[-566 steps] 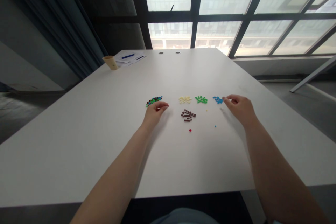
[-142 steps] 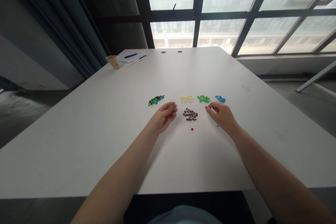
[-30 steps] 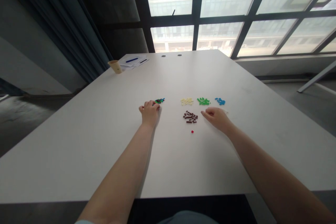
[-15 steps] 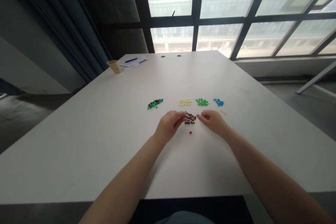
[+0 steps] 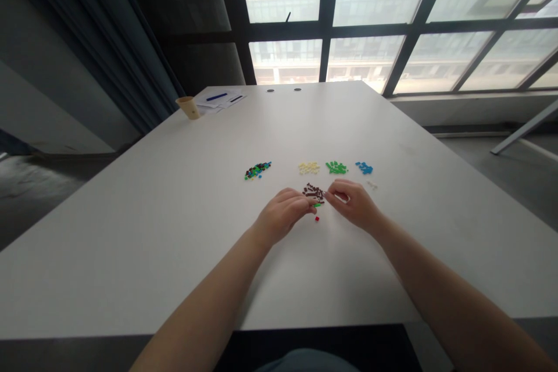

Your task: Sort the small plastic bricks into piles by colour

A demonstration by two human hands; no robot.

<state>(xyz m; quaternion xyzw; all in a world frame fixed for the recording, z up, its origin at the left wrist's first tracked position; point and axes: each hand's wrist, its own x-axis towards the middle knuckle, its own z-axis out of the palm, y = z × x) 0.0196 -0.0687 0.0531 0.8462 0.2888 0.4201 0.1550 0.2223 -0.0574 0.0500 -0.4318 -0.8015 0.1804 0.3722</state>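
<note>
My left hand (image 5: 285,214) is closed, its fingertips pinching a green toy brick (image 5: 317,205) at the near edge of a pile of dark brown bricks (image 5: 312,190). Across that pile, my right hand (image 5: 350,200) has thumb and forefinger pressed together at its right edge; whatever they hold is too small to make out. A single red brick (image 5: 317,218) lies just in front of the brown pile. Behind the hands are loose piles of pale yellow bricks (image 5: 309,168), green bricks (image 5: 337,167) and blue bricks (image 5: 364,168).
A mixed-colour brick pile (image 5: 257,170) lies to the left on the white table (image 5: 152,232). Small whitish pieces (image 5: 372,185) are right of my right hand. At the far left stand a tan cup (image 5: 188,107) and papers with a blue pen (image 5: 217,97).
My left hand has come slightly nearer to me with the green brick, uncovering more of the brown pile. My right fingertips have shifted a little left onto the pile's edge.
</note>
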